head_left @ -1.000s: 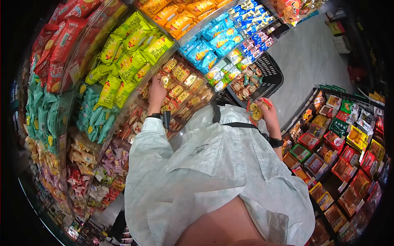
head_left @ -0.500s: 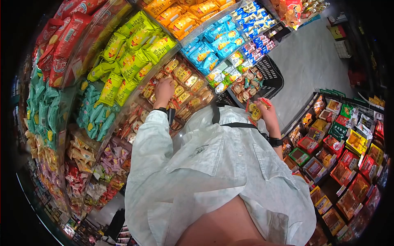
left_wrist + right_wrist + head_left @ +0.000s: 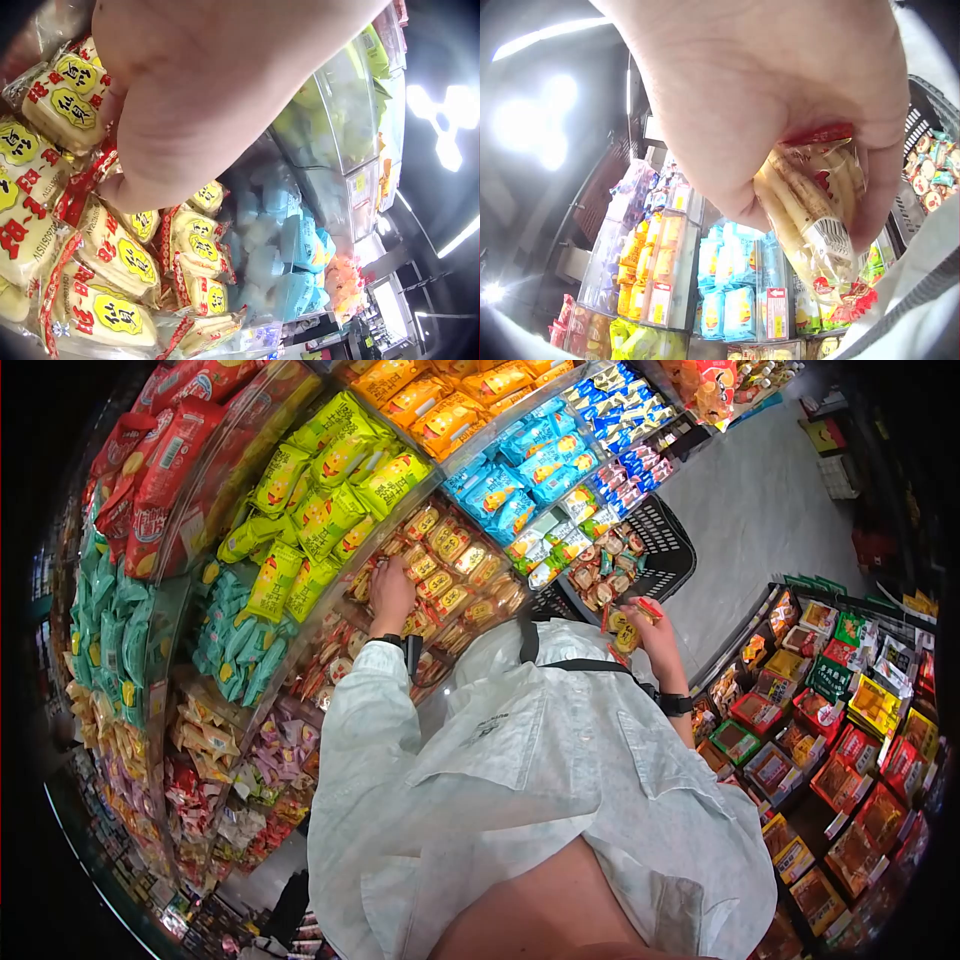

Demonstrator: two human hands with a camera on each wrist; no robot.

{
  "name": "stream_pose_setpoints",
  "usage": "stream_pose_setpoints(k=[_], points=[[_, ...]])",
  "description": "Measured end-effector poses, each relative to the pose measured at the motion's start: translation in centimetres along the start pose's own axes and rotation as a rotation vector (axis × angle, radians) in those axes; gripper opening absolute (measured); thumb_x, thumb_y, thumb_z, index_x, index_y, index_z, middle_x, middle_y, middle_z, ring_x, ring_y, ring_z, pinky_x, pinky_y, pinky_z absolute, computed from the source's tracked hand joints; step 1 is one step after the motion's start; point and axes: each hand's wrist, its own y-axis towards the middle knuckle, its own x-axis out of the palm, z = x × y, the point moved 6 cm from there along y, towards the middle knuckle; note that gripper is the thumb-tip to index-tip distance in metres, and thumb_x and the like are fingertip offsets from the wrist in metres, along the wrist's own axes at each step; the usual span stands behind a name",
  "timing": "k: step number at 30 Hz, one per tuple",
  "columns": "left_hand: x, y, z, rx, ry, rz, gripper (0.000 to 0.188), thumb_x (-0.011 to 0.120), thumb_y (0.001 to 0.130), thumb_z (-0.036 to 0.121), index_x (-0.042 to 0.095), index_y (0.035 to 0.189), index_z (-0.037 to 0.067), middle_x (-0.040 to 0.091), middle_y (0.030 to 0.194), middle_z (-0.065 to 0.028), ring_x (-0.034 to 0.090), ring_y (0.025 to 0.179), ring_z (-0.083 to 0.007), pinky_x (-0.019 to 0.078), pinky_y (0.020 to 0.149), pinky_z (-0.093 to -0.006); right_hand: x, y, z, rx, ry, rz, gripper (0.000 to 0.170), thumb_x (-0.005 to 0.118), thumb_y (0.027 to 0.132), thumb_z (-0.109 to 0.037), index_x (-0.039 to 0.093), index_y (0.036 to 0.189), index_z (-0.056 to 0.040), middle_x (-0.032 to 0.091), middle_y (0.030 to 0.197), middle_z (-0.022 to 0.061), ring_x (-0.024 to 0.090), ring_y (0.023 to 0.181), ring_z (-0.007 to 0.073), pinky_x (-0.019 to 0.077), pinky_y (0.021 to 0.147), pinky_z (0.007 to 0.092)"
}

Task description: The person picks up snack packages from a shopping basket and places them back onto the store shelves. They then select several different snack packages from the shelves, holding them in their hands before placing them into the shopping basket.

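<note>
In the head view my left hand [image 3: 392,595] reaches into a shelf bin of wrapped rice crackers [image 3: 452,600]. Its thumb and a finger meet a rice cracker packet [image 3: 69,109] at the red wrapper edge; the other fingertips are hidden, so I cannot tell whether they grip it. These packets are clear, with red ends and yellow labels. Off to the right, my right hand [image 3: 655,635] holds rice cracker packets [image 3: 625,632] near the shopping basket. Up close in the right wrist view, a clear packet [image 3: 810,206] with a barcode sits between thumb and fingers.
A black shopping basket [image 3: 668,545] containing small wrapped snacks [image 3: 605,565] stands beside the shelf. Green packs [image 3: 320,510], blue packs [image 3: 530,465] and orange packs [image 3: 445,420] fill neighbouring bins behind clear dividers. Another display of boxed snacks [image 3: 830,710] is at the right.
My left hand shifts right over the cracker bin, then back slightly left and toward me. The right hand stays almost in place with its packets.
</note>
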Motion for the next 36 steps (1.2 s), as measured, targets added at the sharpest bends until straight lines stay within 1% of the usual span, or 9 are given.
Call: stream_pose_setpoints(k=[8, 11, 12, 15, 16, 22, 28, 34, 36], points=[[-0.6, -1.3, 1.6, 0.047, 0.144, 0.14, 0.028, 0.071, 0.083, 0.007, 0.068, 0.11, 0.013, 0.062, 0.114, -0.0151, 0.056, 0.113, -0.0389, 0.0471, 0.095, -0.0525, 0.3, 0.1, -0.1, -0.012, 0.028, 0.0, 0.027, 0.072, 0.097, -0.021, 0.064, 0.119, -0.0081, 0.068, 0.108, 0.0003, 0.064, 0.099, 0.0113, 0.0524, 0.085, 0.0292], [-0.6, -0.9, 1.9, -0.002, 0.148, 0.049, 0.023, 0.065, 0.087, 0.007, 0.072, 0.109, 0.011, 0.059, 0.118, -0.0157, 0.053, 0.117, -0.0388, 0.0446, 0.097, -0.0544, 0.1, 0.7, 0.6, -0.076, -0.005, -0.03, 0.027, 0.069, 0.096, -0.016, 0.062, 0.12, -0.0071, 0.068, 0.107, 0.0017, 0.065, 0.098, 0.0117, 0.0539, 0.083, 0.0301], [-0.5, -0.6, 1.8, -0.014, 0.171, 0.022, 0.027, 0.072, 0.084, 0.011, 0.071, 0.111, 0.012, 0.061, 0.115, -0.0155, 0.056, 0.114, -0.0392, 0.0471, 0.096, -0.052, -0.4, 0.8, 0.8, -0.108, -0.027, -0.041, 0.027, 0.068, 0.096, -0.014, 0.061, 0.121, -0.0067, 0.068, 0.107, 0.0023, 0.066, 0.098, 0.0119, 0.0544, 0.082, 0.0305], [-1.1, -0.6, 2.1, -0.004, 0.066, 0.061, 0.031, 0.071, 0.085, 0.015, 0.071, 0.116, 0.011, 0.063, 0.119, -0.0166, 0.055, 0.118, -0.0393, 0.0439, 0.103, -0.0523, 0.6, 0.2, -0.3, -0.104, 0.101, -0.128, 0.033, 0.065, 0.095, -0.008, 0.055, 0.126, -0.0064, 0.067, 0.108, 0.0055, 0.068, 0.102, 0.0149, 0.0565, 0.082, 0.0315], [-2.0, -1.0, 2.9, 0.011, 0.063, 0.085, 0.033, 0.071, 0.085, 0.015, 0.071, 0.118, 0.01, 0.064, 0.119, -0.0171, 0.058, 0.115, -0.0391, 0.0469, 0.101, -0.0503, 1.1, -0.3, -1.1, -0.081, 0.182, -0.135, 0.037, 0.062, 0.094, -0.003, 0.05, 0.129, -0.0053, 0.065, 0.114, 0.0095, 0.069, 0.105, 0.0205, 0.0605, 0.085, 0.0342], [1.4, -2.2, 3.7, 0.018, -0.09, -0.205, 0.034, 0.072, 0.086, 0.019, 0.067, 0.119, 0.013, 0.064, 0.122, -0.0174, 0.06, 0.116, -0.0387, 0.0506, 0.099, -0.0489, 3.5, -1.9, -4.6, -0.149, 0.264, -0.223, 0.042, 0.059, 0.093, 0.004, 0.047, 0.132, -0.0031, 0.063, 0.127, 0.0146, 0.067, 0.114, 0.0263, 0.0624, 0.095, 0.0414], [1.8, -3.3, 4.5, 0.003, -0.043, -0.268, 0.041, 0.075, 0.085, 0.023, 0.065, 0.124, 0.014, 0.063, 0.127, -0.0179, 0.058, 0.122, -0.0381, 0.051, 0.1, -0.048, 5.6, -2.0, -6.4, -0.172, 0.295, -0.352, 0.045, 0.056, 0.092, 0.008, 0.046, 0.134, -0.0032, 0.061, 0.139, 0.0188, 0.064, 0.123, 0.028, 0.062, 0.098, 0.0418], [1.7, -4.0, 4.7, 0.066, -0.275, -0.185, 0.045, 0.077, 0.088, 0.024, 0.064, 0.127, 0.007, 0.069, 0.106, -0.0148, 0.068, 0.098, -0.0311, 0.0553, 0.087, -0.0422, 9.2, -1.5, -8.0, -0.278, 0.027, -0.478, 0.041, 0.06, 0.09, 0.008, 0.051, 0.127, -0.0049, 0.064, 0.137, 0.0133, 0.061, 0.128, 0.023, 0.0522, 0.106, 0.0361], [0.8, -4.9, 4.8, 0.044, -0.385, -0.156, 0.039, 0.075, 0.088, 0.022, 0.066, 0.124, 0.008, 0.069, 0.109, -0.0154, 0.066, 0.105, -0.0339, 0.0535, 0.091, -0.0443, 10.6, -1.0, -7.7, -0.307, -0.064, -0.536, 0.038, 0.062, 0.088, 0.005, 0.054, 0.124, -0.0049, 0.066, 0.135, 0.0105, 0.061, 0.127, 0.0205, 0.049, 0.107, 0.0341]])
